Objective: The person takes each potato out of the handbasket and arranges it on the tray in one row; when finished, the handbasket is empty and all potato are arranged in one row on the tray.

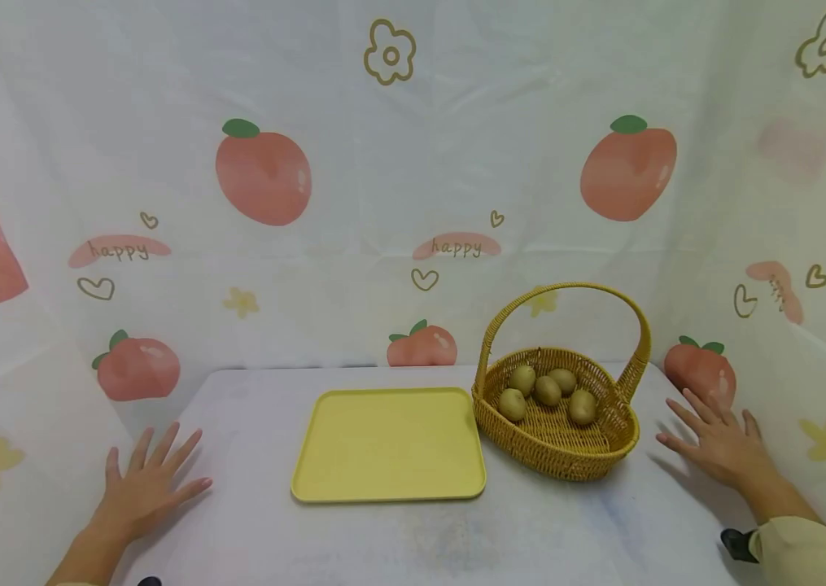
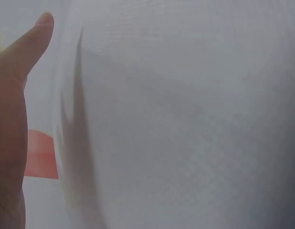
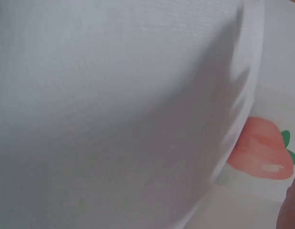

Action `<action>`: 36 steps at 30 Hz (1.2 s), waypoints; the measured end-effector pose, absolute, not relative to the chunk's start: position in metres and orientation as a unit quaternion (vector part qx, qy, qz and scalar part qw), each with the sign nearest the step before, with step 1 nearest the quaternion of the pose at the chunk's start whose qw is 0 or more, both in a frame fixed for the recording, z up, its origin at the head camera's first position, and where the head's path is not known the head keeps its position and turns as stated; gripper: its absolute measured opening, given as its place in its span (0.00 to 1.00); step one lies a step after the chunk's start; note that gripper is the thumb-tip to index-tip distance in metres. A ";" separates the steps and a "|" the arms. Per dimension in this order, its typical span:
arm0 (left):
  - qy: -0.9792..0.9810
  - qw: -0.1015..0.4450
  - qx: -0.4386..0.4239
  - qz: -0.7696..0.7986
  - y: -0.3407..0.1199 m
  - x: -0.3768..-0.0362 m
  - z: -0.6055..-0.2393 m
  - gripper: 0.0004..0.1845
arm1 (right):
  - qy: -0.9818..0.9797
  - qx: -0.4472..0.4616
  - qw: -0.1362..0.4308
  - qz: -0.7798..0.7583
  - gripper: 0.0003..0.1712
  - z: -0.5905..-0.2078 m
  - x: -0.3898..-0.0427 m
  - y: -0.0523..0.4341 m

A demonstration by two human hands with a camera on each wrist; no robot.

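A woven wicker basket (image 1: 557, 456) with an arched handle sits right of centre in the head view, holding four kiwifruits (image 1: 548, 391). The right hand (image 1: 716, 443) lies flat on the white table (image 1: 544, 529) just beside the basket, toward the right edge, fingers spread, holding nothing. An empty yellow tray (image 1: 389, 443) touches the basket's left side. The left hand (image 1: 145, 488) rests flat and spread at lower left, well apart from the tray.

The left hand (image 2: 9, 119) fills the side at nine o'clock, its thumb pointing up to eleven o'clock. Beside it lies a smooth white cloth (image 2: 185, 119). A flat red patch (image 2: 41, 155) peeks out at eight o'clock.
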State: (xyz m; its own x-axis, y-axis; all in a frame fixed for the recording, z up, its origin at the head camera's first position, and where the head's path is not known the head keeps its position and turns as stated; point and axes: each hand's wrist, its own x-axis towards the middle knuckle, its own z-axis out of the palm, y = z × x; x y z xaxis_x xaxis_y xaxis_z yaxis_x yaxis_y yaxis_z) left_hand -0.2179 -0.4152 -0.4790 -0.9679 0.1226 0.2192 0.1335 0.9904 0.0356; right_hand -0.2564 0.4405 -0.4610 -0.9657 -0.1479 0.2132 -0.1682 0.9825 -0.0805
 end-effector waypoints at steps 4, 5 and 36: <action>-0.991 0.113 -0.067 -0.028 -0.414 -0.217 -0.477 0.47 | -0.989 0.082 0.114 0.051 0.46 -0.461 -0.256 0.440; -0.991 0.113 -0.067 -0.028 -0.414 -0.217 -0.476 0.47 | -0.988 0.083 0.120 0.054 0.46 -0.461 -0.255 0.439; -0.924 0.268 -0.179 -0.207 -0.345 -0.204 -0.425 0.38 | -0.878 0.242 0.295 0.288 0.43 -0.418 -0.230 0.347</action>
State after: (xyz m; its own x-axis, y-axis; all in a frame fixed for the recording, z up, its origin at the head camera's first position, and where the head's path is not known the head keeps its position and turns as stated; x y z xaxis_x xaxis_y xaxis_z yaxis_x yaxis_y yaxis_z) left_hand -0.2043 -0.3450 -0.4251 -0.7920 0.2206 0.5693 0.4422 0.8502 0.2857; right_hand -0.2296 0.3473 -0.4178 -0.7084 -0.2550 0.6582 -0.5949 0.7176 -0.3622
